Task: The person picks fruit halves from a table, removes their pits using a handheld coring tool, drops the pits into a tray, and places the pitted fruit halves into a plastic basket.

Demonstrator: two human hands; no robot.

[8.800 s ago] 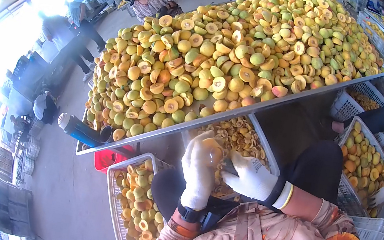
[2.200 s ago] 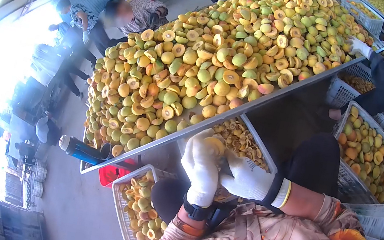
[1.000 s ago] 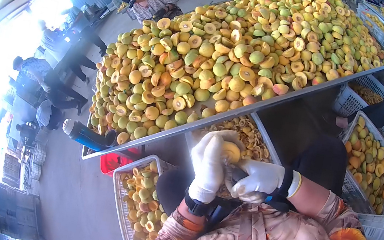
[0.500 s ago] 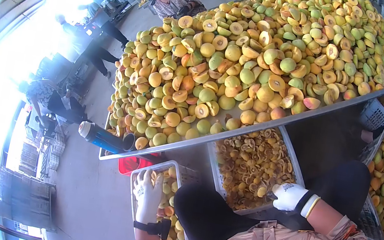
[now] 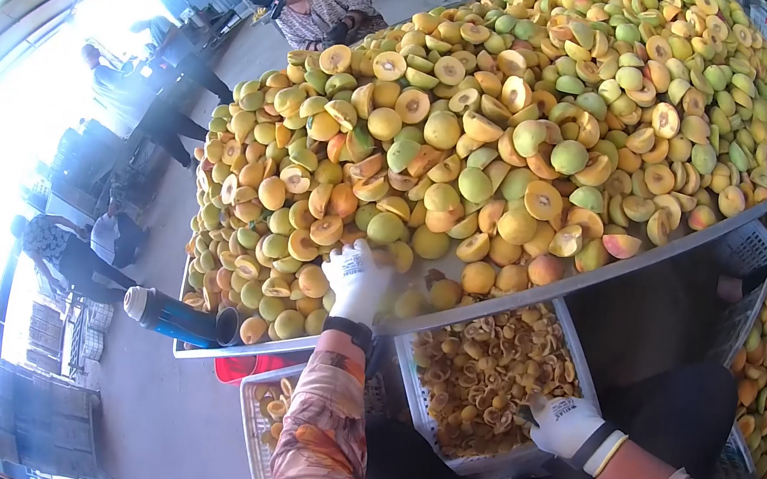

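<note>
Clock positions refer to the centre of the view, 12 at the top. The worktop (image 5: 654,260) extends from 8 through 12 to 2 o'clock and carries the fruit (image 5: 528,138), heaped and mostly cut in halves. The scrap crate (image 5: 578,349) stands just below the near edge, between 4 and 5 o'clock.

The left hand (image 5: 356,281) is at the near edge of the heap, between 6 and 7 o'clock. Its grip cannot be told: the back of the glove hides the palm. The right hand (image 5: 563,427) is over the scrap crate's rim at 4 o'clock; its grip is narrow, closed on a small item (image 5: 527,412) too small to identify.

Recommended practice: take fruit from the loose lower edge, so the slope above does not slide. Cup one piece with the fingertips; do not squeeze. Hold the small item low and well apart from the reaching hand.

Count:
- Worktop in reach: 1.
- Crates with visible contents along its near side: 4; two of fruit, at 3 (image 5: 741,335) and 7 o'clock (image 5: 252,441), and two of scrap.
- Bottle (image 5: 178,317), 8 o'clock: 1.
- Gloved hands: 2.
- Fruit: too many to count.
</note>
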